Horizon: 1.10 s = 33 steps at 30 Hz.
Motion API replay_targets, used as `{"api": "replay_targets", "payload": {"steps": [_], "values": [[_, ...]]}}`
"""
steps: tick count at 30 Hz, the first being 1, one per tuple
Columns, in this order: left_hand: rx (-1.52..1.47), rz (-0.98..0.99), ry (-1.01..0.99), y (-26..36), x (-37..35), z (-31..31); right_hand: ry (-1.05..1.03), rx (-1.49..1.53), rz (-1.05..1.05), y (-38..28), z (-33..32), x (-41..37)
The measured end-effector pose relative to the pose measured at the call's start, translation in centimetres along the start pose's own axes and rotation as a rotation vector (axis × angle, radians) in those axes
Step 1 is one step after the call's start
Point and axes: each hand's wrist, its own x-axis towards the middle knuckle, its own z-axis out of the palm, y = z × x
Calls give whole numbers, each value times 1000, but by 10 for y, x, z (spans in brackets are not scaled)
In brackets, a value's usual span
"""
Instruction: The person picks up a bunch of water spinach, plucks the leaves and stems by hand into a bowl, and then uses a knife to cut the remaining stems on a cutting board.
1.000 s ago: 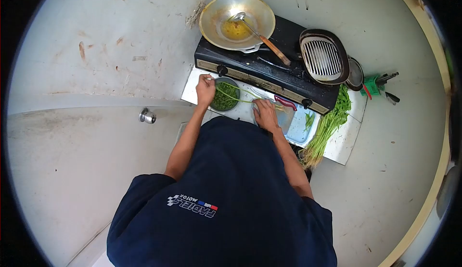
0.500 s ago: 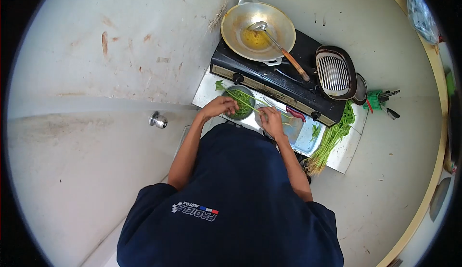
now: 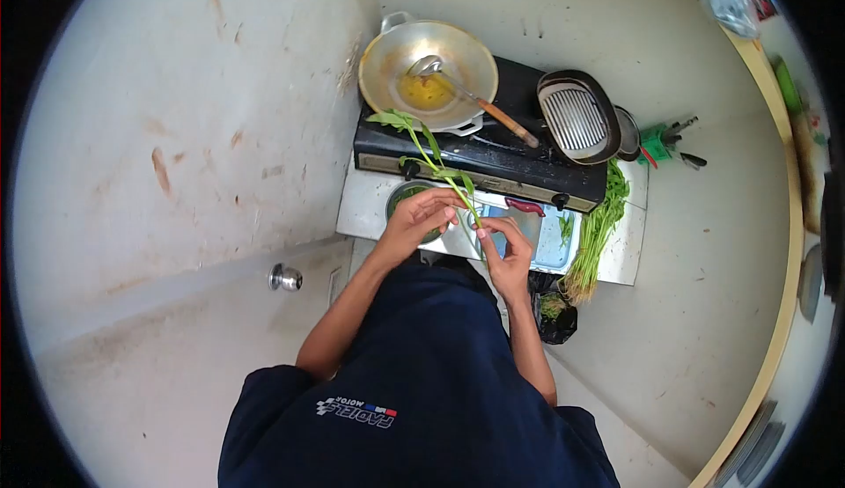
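A leafy water spinach stalk (image 3: pixel 448 178) slants up over the bowl and the stove's front edge, its leaves at the upper end. My right hand (image 3: pixel 508 255) pinches its lower part between thumb and fingers. Close on the left is my left hand (image 3: pixel 422 222), fingers bent and thumb apart, fingertips at the stem. A round bowl (image 3: pixel 390 204) of green pieces sits partly hidden behind my left hand. Beyond my right hand lies a blue tray (image 3: pixel 553 250) with a few green leaves and a red-handled knife (image 3: pixel 525 207).
A wok (image 3: pixel 475 48) with yellow oil and a wooden-handled ladle (image 3: pixel 506 121) stands on the black stove (image 3: pixel 493 161). Right of it are a grill pan (image 3: pixel 607 118) and a green knife holder (image 3: pixel 652 144). A bundle of water spinach (image 3: pixel 598 224) lies along the counter; a black bag (image 3: pixel 561 328) is below.
The stalk has swung from lying across the bowl to pointing up toward the wok. My hands have come closer together. The camera view has shifted, showing the black bag.
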Motion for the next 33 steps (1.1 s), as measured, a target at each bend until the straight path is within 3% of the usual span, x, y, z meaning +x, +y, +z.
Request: {"api": "replay_targets", "payload": {"steps": [6,15,19,33], "values": [[-60,211,19,22,12,36,94,58,-20,-30,-6,0],[-25,208,-128,32,26,48,31,46,-15,-41,-18,-4],[39,167,-190,28,27,58,164,217,2,-44,-27,1],[37,145,-178,-20,67,139,354,232,-1,-5,-108,-20]]}}
